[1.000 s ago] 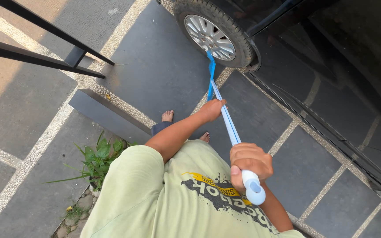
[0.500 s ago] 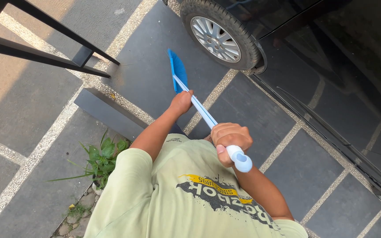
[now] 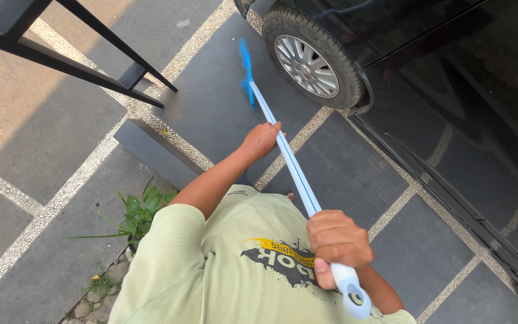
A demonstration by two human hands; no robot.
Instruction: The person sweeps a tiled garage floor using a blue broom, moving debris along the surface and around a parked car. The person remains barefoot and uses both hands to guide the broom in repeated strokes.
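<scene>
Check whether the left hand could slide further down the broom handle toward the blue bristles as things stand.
Probably yes: the left hand grips the broom handle mid-shaft, and the stretch down to the blue bristles is bare, clear of the car wheel.

Open paving (image 3: 211,102) ahead — car (image 3: 451,90) blocks right; gate frame (image 3: 79,57) left.

Pale green printed T-shirt (image 3: 211,270), apparently short-sleeved.
</scene>
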